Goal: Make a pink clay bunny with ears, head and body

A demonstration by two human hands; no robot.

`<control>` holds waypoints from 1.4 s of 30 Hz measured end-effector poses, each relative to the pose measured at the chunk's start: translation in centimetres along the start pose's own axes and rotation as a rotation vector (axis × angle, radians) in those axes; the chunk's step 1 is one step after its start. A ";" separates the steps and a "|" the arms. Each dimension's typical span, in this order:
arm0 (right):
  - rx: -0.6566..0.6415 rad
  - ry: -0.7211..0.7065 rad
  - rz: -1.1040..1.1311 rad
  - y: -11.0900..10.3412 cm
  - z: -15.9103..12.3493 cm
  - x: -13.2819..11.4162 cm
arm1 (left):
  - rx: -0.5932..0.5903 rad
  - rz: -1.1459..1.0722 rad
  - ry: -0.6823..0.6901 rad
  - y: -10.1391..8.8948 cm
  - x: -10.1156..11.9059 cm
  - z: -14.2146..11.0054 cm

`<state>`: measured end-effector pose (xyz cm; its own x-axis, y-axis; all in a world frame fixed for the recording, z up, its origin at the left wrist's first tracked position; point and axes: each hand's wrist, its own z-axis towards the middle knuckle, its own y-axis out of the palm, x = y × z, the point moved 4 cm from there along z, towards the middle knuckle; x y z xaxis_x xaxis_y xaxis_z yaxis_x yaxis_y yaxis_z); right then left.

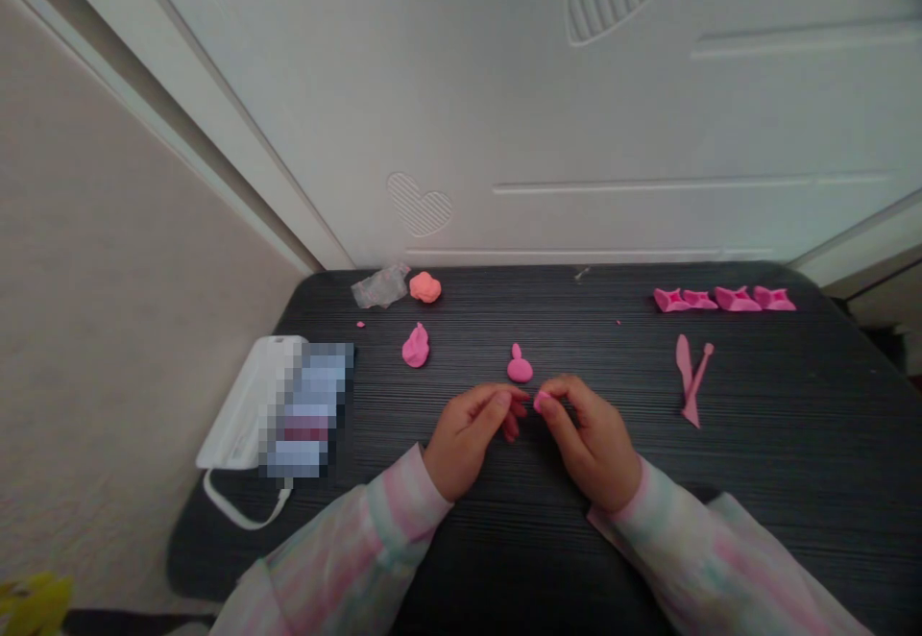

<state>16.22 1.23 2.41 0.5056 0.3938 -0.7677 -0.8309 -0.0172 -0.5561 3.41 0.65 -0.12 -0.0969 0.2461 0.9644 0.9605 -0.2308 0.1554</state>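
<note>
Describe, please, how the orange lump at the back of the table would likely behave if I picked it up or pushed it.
The orange lump has a lobed surface like modelling clay, so it would probably dent under fingertips. Its uneven outline suggests it would drag rather than roll. A push leftward may nudge the crumpled wrapper beside it.
</note>
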 end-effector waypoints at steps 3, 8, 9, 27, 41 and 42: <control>-0.012 -0.116 -0.016 0.2 0.0 -0.5 | -0.069 -0.269 -0.140 0.5 -0.9 0.3; 0.034 -0.216 -0.035 0.6 -0.1 -0.4 | -0.113 -0.364 -0.234 0.6 -1.2 0.4; 0.029 -0.232 -0.036 0.7 -0.2 -0.4 | -0.126 -0.350 -0.237 0.5 -1.1 0.4; -0.007 -0.341 -0.040 1.1 -0.6 -0.8 | -0.161 -0.013 -0.195 -0.2 0.0 0.4; -0.011 -0.392 -0.138 0.9 -0.6 -1.0 | -0.247 -0.041 -0.121 0.2 0.1 0.4; -0.022 -0.401 -0.149 0.9 -0.6 -1.0 | -0.250 -0.066 -0.130 0.3 0.0 0.4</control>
<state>15.10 0.26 2.43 0.4861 0.7196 -0.4959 -0.7482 0.0494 -0.6617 3.76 0.93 -0.19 -0.1073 0.3827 0.9176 0.8578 -0.4310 0.2800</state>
